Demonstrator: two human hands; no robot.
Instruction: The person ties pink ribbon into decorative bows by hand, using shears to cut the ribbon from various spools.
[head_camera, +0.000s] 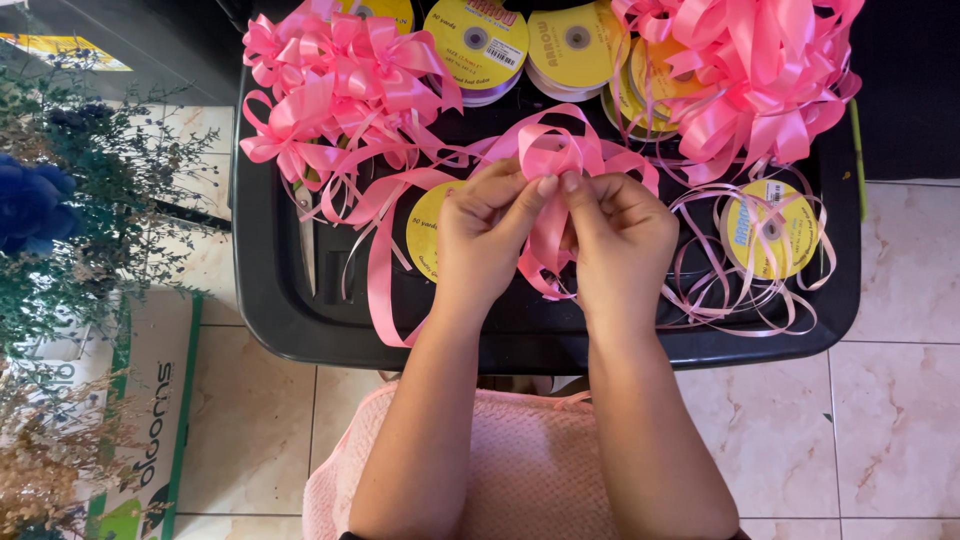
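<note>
Both hands, left (487, 238) and right (618, 240), pinch the pink ribbon (552, 155) between their fingertips, its tails hanging down between the palms.

Glossy pink satin ribbon (548, 160) at centre; smooth black plastic table (300, 320) beneath; polished marble-look floor tiles (890, 420) at four o'clock; nubbly pink cloth (520, 470) at six.

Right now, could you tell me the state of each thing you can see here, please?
Left hand: pinching the pink ribbon loops.
Right hand: pinching the same loops.
Pink ribbon: folded into loops, tail trailing.
Finished bows: piled on the tray.
Ribbon spools: lying flat, one partly unwound.
Black tray: on the tiled floor.
Scissors: lying closed.
</note>
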